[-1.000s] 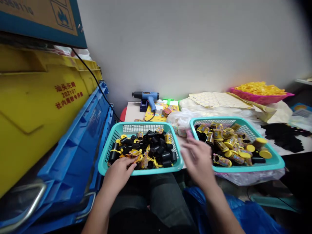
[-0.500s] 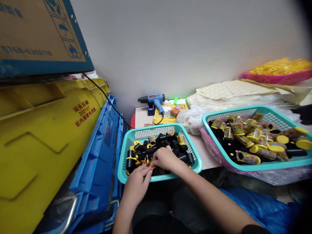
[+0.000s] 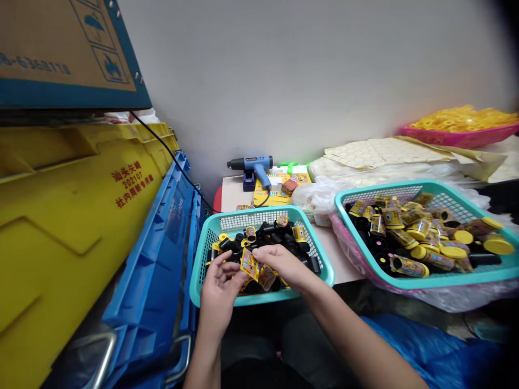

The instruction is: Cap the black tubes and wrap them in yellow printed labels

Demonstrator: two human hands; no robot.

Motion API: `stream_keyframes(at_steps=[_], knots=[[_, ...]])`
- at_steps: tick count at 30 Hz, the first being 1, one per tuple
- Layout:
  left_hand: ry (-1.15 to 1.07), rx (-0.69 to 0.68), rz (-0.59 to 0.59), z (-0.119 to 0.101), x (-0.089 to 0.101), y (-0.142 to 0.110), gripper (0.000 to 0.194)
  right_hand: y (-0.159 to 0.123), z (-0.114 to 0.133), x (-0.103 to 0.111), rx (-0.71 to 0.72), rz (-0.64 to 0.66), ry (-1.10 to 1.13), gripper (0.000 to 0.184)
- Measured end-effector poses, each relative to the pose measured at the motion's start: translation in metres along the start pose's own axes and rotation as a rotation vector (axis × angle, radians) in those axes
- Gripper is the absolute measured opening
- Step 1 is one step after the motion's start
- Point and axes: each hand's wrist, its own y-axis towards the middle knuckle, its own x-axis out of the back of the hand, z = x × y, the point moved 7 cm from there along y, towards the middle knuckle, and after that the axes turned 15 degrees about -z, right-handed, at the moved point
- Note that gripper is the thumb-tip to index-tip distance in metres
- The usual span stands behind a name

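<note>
Above the near edge of a turquoise basket (image 3: pixel 326 276), a small flat printed yellow label (image 3: pixel 250 265) is held between my two hands. My right hand (image 3: pixel 279 265) pinches its upper right corner between thumb and fingers. At its lower left edge, my left hand (image 3: pixel 222 281) grips with thumb and curled fingers. Below lie black plastic cylinders (image 3: pixel 279 237), some with yellow caps or printed sleeves round them. Another printed sleeve (image 3: pixel 266 277) shows just under my right hand; whether it is held I cannot tell.
A second turquoise basket (image 3: pixel 409 282) at right holds many sleeved cylinders. Behind the near basket, a blue heat gun (image 3: pixel 259 163) rests on a stand, its black cord (image 3: pixel 178 165) running left. Stacked yellow (image 3: pixel 81 216) and blue crates (image 3: pixel 150 292) wall the left side. A pink tray (image 3: pixel 458 138) stands far right.
My hands have risen slightly from among the cylinders and moved apart. The yellow label now shows flat between them. The view has shifted a little.
</note>
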Motion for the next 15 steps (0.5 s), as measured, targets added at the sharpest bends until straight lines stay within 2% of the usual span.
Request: stream_keyframes(at_steps=[1, 3, 7, 9, 11, 13, 15], knots=[[-0.067, 0.076, 0.032, 0.001, -0.004, -0.002, 0.058, -0.002, 0.000, -0.004, 0.017, -0.020, -0.012, 0.044], [-0.152, 0.169, 0.031, 0.002, -0.007, -0.005, 0.059, -0.004, 0.003, -0.009, 0.087, -0.067, -0.093, 0.041], [-0.193, 0.223, -0.018, 0.005, -0.004, -0.005, 0.057, -0.010, 0.023, -0.016, 0.394, -0.161, -0.386, 0.032], [-0.203, 0.230, -0.045, 0.007, -0.003, -0.003, 0.057, -0.012, 0.028, -0.021, 0.444, -0.177, -0.390, 0.028], [-0.293, 0.251, -0.118, 0.009, 0.000, -0.002, 0.056, -0.010, 0.020, -0.028, 0.333, -0.130, -0.227, 0.025], [-0.407, 0.280, -0.194, 0.012, 0.004, -0.004, 0.056, -0.008, 0.008, -0.038, 0.151, -0.063, -0.017, 0.026], [-0.462, 0.293, -0.221, 0.013, 0.008, -0.008, 0.056, -0.006, -0.001, -0.044, 0.009, -0.057, 0.152, 0.030]])
